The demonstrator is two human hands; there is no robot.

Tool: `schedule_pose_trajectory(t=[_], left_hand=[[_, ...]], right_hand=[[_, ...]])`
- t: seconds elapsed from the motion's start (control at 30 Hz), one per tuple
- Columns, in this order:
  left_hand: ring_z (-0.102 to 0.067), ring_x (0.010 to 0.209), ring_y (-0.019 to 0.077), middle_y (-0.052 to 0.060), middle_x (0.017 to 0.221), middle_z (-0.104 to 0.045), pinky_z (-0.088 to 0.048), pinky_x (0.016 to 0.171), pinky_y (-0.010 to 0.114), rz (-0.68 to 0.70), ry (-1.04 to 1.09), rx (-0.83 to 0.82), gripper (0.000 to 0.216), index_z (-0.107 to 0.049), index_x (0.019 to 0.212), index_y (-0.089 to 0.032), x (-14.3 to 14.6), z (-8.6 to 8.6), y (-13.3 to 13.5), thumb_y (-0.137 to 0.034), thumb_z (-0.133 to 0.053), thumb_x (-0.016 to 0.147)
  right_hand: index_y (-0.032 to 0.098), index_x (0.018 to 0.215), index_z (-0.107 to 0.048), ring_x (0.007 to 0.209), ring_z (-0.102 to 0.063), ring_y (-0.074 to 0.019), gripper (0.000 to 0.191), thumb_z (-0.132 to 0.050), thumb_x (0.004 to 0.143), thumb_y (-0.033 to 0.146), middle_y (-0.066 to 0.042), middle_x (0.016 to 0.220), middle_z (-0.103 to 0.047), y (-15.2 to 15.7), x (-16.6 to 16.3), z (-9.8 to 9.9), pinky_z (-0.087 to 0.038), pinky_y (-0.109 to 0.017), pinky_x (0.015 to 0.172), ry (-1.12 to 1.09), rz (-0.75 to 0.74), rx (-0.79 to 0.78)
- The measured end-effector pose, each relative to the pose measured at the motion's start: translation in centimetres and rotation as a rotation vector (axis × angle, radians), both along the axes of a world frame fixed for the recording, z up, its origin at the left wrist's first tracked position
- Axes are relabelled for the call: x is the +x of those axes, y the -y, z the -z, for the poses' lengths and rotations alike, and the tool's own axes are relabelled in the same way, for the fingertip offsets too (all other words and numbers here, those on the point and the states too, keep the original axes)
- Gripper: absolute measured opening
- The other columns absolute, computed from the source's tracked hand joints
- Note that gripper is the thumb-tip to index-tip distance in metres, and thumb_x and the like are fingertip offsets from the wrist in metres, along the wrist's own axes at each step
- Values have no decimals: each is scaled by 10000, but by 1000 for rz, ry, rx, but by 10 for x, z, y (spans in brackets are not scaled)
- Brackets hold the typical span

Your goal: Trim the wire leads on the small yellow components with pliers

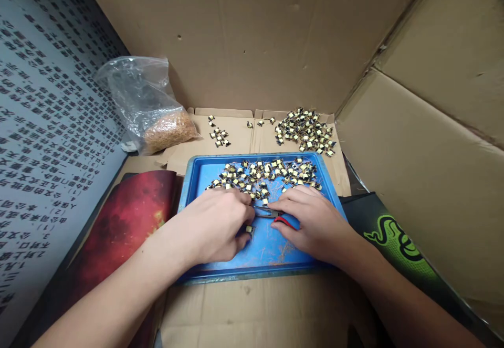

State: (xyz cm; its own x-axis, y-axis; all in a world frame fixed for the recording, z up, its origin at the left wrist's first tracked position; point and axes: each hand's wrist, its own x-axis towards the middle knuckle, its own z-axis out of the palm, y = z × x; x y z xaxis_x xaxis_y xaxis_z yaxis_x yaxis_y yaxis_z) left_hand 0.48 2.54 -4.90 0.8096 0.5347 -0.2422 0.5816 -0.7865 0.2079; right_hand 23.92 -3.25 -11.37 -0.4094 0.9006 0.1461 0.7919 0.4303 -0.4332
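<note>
My left hand point(220, 222) is curled over the blue tray point(192, 167), its thumb and fingers closed around a small yellow-and-black wire coil point(249, 229). In my right hand point(315, 222) is a pair of small pliers point(275, 214) with red handles. Their grey jaws point left and reach the fingertips of my left hand. Whether the jaws grip a wire I cannot tell. Just beyond both hands, many similar coils point(271, 169) with thin copper leads lie heaped across the tray's far half. Fine wire clippings point(287, 251) are scattered over the tray floor.
Behind the tray, a large pile of coils point(305, 127) and a smaller group point(219, 137) lie on cardboard. A clear plastic bag point(169, 127) of copper-coloured wire stands at the left. Cardboard walls point(255, 38) rise behind and to the right. A red mat point(129, 206) and a black-green mat point(397, 238) flank the tray.
</note>
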Motion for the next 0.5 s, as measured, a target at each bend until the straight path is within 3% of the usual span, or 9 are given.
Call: schedule_pose_trajectory(t=[0.13, 0.27, 0.33, 0.5], left_hand=[[-699, 904, 256, 54, 941, -703, -566, 800, 389, 33, 314, -25, 88, -734, 925, -205, -1, 1, -6, -260, -666, 914], [-698, 952, 204, 64, 1026, -735, -569, 886, 333, 67, 731, 39, 101, -666, 1022, -175, -1, 7, -10, -188, -657, 922], [-703, 886, 184, 51, 975, -748, -574, 850, 313, 85, 796, 107, 122, -644, 1046, -178, 0, 14, -10, -160, -660, 927], [-713, 858, 189, 71, 975, -762, -597, 849, 332, 197, 810, 244, 176, -640, 1122, -181, 5, 30, -10, -155, -675, 951]], right_hand=[[220, 1097, -780, 1056, -626, -312, 175, -741, 940, 284, -98, 1085, -752, 1, -3, -4, -472, -503, 953, -8, 5, 40], [233, 1126, -766, 1079, -652, -251, 219, -561, 1048, 233, -76, 1133, -759, 4, -4, -22, -492, -454, 989, -350, 49, -11], [257, 1177, -753, 1080, -674, -209, 268, -502, 1082, 257, -52, 1147, -757, 7, -6, -30, -516, -402, 983, -544, 75, -111], [244, 1140, -767, 929, -686, -176, 204, -719, 958, 323, -25, 1017, -757, 9, -16, -31, -558, -339, 870, -756, 181, -168]])
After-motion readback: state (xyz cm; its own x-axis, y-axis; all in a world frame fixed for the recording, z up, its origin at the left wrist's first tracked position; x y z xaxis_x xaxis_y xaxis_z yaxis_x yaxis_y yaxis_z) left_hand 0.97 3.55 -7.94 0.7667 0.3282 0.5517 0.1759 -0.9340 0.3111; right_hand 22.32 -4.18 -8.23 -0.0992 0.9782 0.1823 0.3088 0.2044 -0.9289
